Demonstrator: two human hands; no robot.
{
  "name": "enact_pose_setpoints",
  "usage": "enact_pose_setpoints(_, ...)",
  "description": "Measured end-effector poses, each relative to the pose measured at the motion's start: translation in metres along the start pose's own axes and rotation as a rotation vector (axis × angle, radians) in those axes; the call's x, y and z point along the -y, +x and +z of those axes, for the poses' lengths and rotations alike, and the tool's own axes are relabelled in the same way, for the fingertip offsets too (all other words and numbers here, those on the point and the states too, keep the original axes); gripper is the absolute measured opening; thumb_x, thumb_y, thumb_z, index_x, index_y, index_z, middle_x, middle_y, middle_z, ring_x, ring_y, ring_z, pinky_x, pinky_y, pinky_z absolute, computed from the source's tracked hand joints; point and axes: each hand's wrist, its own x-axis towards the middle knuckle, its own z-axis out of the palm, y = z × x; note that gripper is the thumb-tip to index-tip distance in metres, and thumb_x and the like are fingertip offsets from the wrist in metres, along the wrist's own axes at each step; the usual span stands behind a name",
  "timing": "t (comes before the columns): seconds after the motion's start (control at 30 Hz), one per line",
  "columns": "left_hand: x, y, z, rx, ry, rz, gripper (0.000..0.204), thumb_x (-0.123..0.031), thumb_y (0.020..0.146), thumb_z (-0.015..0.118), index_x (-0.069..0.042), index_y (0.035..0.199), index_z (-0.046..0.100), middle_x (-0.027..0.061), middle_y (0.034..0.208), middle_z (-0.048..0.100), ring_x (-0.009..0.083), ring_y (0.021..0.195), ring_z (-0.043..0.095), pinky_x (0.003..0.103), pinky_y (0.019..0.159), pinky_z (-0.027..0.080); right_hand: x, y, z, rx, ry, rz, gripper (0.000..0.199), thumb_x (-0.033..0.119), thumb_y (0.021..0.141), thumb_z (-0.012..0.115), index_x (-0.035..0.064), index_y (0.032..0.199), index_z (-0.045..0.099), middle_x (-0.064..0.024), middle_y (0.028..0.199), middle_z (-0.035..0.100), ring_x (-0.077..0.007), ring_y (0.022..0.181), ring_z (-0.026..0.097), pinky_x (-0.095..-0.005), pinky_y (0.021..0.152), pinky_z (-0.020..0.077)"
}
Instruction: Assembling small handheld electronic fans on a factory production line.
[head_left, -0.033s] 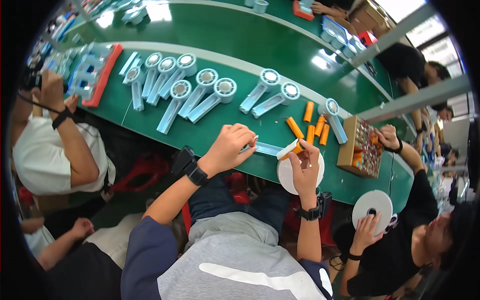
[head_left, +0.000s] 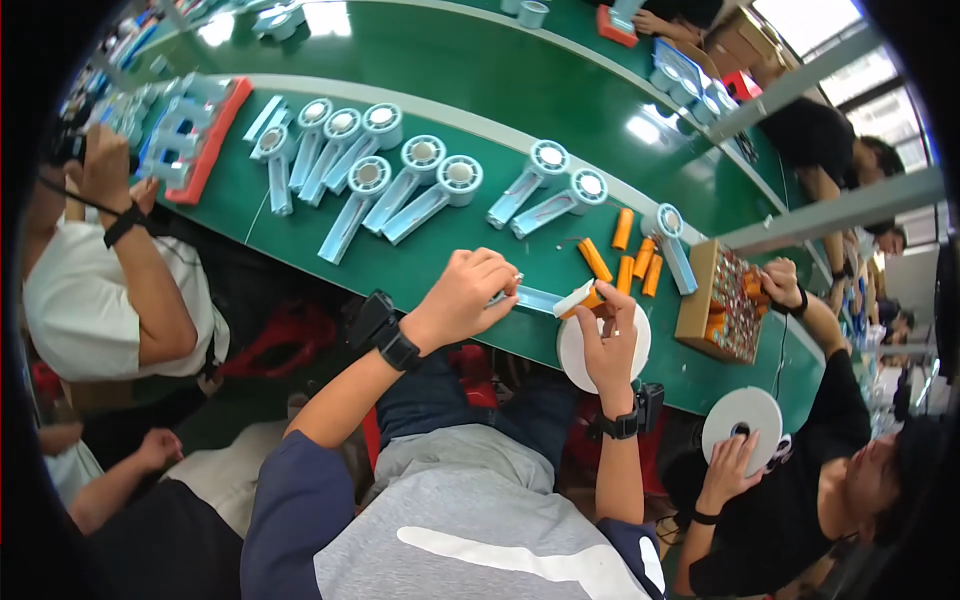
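In my right hand, fingers closed, is an orange cylindrical battery with a white layer on its left side. My left hand is pinched around the left end of a pale blue strip, which runs between my hands to the battery. A tiny pale tip shows at the left fingertips; what it belongs to is hidden. Partly behind my right hand lies a white roll at the table edge. Several loose orange batteries lie just beyond my right hand.
Several light-blue handheld fan bodies lie across the green table. A red rack stands at left. At right, a co-worker has one hand at a cardboard box of orange batteries and the other on a white roll.
The view has shifted slightly. The co-worker's hand at the box has moved a little, with an orange battery by its fingers. My hands hold nearly the same pose.
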Motion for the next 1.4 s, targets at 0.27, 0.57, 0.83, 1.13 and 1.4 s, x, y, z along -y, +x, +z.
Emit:
enact_pose_setpoints(0.27, 0.029, -0.034, -0.001, -0.071, 0.027, 0.052, 0.018, -0.01, 0.082, 0.073, -0.009, 0.095, 0.059, 0.0029, 0.106, 0.066, 0.0224, 0.106, 0.061, 0.039, 0.09, 0.042, -0.02, 0.018, 0.04, 0.28, -0.523, -0.471, 0.036, 0.001, 0.085, 0.073, 0.0076, 0.118, 0.062, -0.0108, 0.103, 0.067, -0.0282, 0.09, 0.064, -0.0376, 0.075, 0.0503)
enact_pose_setpoints(0.57, 0.036, -0.038, 0.014, -0.291, -0.062, -0.007, 0.034, -0.013, 0.085, 0.071, -0.006, 0.115, 0.056, 0.0105, 0.111, 0.064, 0.0278, 0.108, 0.061, 0.042, 0.096, 0.042, 0.001, 0.036, 0.065, 0.481, -0.996, -0.626, 0.023, 0.015, 0.084, 0.074, 0.0154, 0.107, 0.07, -0.0033, 0.113, 0.068, -0.0283, 0.117, 0.058, -0.0484, 0.102, 0.0403)
enact_pose_setpoints(0.83, 0.025, -0.03, -0.023, 0.033, 0.011, 0.039, 0.056, -0.012, 0.078, 0.073, -0.007, 0.13, 0.055, 0.0092, 0.121, 0.061, 0.0278, 0.117, 0.056, 0.043, 0.099, 0.041, 0.013, 0.07, 0.051, 0.719, -0.921, -0.597, 0.021, 0.015, 0.084, 0.071, 0.0151, 0.105, 0.071, -0.0033, 0.112, 0.069, -0.0276, 0.123, 0.057, -0.0471, 0.104, 0.0423)
enact_pose_setpoints(1.13, 0.034, -0.03, -0.013, 0.096, 0.179, 0.094, 0.062, -0.011, 0.074, 0.074, -0.01, 0.132, 0.056, 0.0039, 0.124, 0.059, 0.0239, 0.117, 0.054, 0.04, 0.099, 0.042, 0.023, 0.068, 0.045, 0.715, -0.818, -0.631, 0.029, 0.002, 0.082, 0.07, 0.0087, 0.109, 0.068, -0.0085, 0.108, 0.069, -0.0302, 0.108, 0.064, -0.0396, 0.086, 0.0541)
enact_pose_setpoints(1.4, 0.041, -0.034, -0.009, 0.052, 0.114, 0.073, 0.048, -0.011, 0.075, 0.075, -0.014, 0.121, 0.063, 0.0016, 0.121, 0.061, 0.0227, 0.115, 0.055, 0.04, 0.095, 0.043, 0.008, 0.044, 0.055, 0.56, -0.69, -0.563, 0.035, -0.007, 0.077, 0.073, -0.0009, 0.11, 0.065, -0.0146, 0.105, 0.067, -0.0322, 0.093, 0.064, -0.0375, 0.076, 0.0553)
